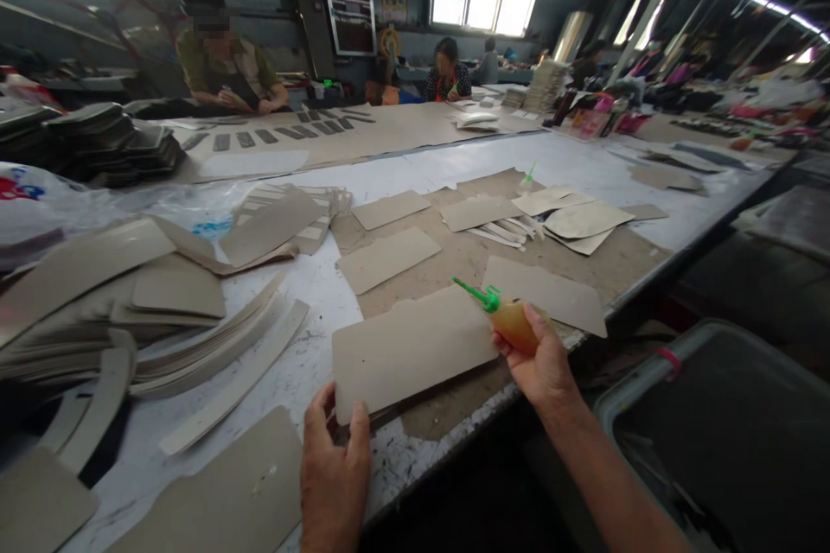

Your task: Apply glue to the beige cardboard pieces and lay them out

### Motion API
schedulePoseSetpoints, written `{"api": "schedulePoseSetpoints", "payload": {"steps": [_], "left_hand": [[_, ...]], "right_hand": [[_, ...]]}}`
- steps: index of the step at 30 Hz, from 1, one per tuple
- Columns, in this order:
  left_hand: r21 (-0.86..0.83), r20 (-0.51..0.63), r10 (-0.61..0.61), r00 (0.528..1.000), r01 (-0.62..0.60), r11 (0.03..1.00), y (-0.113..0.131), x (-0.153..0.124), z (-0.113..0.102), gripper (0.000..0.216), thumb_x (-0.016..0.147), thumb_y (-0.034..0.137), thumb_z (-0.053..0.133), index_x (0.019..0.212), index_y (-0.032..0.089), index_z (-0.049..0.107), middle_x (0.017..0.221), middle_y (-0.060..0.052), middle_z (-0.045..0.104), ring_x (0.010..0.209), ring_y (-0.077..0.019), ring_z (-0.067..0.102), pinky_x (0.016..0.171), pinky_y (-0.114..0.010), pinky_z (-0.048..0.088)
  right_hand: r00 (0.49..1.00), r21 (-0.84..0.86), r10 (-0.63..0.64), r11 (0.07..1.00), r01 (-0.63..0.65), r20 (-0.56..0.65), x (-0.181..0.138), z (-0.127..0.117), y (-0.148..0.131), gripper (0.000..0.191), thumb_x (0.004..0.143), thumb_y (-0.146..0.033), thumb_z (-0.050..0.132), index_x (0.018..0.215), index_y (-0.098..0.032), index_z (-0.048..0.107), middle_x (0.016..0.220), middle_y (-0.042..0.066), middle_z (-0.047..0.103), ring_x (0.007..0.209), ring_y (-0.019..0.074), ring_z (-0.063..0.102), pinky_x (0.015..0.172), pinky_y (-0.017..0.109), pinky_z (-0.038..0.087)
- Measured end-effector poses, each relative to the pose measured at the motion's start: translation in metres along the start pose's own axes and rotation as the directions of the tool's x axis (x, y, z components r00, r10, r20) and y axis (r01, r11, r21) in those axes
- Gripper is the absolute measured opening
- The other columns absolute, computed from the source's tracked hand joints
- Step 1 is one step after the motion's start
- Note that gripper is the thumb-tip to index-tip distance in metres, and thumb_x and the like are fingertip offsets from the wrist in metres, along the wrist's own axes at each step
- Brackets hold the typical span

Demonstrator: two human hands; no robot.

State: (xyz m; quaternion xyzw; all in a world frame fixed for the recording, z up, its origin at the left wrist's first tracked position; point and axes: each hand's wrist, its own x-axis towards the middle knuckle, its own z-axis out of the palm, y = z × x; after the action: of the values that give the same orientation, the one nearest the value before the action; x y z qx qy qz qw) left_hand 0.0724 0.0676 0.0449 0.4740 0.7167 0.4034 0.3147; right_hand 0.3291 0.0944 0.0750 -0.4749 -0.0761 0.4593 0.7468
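My left hand (334, 471) pinches the near corner of a flat beige cardboard panel (408, 350) that lies at the front edge of the table. My right hand (541, 363) is closed round a small amber glue bottle (512, 321) with a green nozzle, whose tip points left over the panel's far right corner. Two similar panels (387, 259) lie just beyond on a brown sheet.
Stacks of curved and flat cardboard strips (149, 320) crowd the table's left side. More cut pieces (564, 220) lie at the middle right. A dark bin (719, 432) stands by my right arm. Two people work at the far end of the long table.
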Motion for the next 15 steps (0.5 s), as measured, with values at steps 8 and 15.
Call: {"api": "schedulePoseSetpoints", "payload": {"steps": [8,15], "left_hand": [[0.26,-0.166,0.647,0.744,-0.6,0.757,-0.022,-0.011,0.008,0.055,0.085,0.032,0.067,0.136,0.026,0.045,0.137,-0.014,0.048,0.126,-0.0287,0.048,0.105,-0.047,0.042],[0.346,-0.049,0.835,0.548,-0.775,0.529,-0.023,-0.005,0.008,0.043,0.085,0.007,0.063,0.125,0.022,0.057,0.122,-0.011,0.059,0.118,-0.025,0.052,0.1,-0.041,0.045]], "right_hand": [[0.99,-0.218,-0.098,0.969,0.117,0.097,-0.013,0.01,-0.014,0.05,0.063,-0.041,0.085,0.1,-0.023,0.057,0.091,-0.001,0.064,0.075,0.0174,0.063,0.055,0.027,0.057],[0.882,-0.629,-0.163,0.644,0.435,0.443,-0.047,0.04,-0.013,0.05,0.072,-0.048,0.078,0.109,-0.023,0.055,0.084,-0.001,0.062,0.069,0.0153,0.059,0.058,0.023,0.05]]}}
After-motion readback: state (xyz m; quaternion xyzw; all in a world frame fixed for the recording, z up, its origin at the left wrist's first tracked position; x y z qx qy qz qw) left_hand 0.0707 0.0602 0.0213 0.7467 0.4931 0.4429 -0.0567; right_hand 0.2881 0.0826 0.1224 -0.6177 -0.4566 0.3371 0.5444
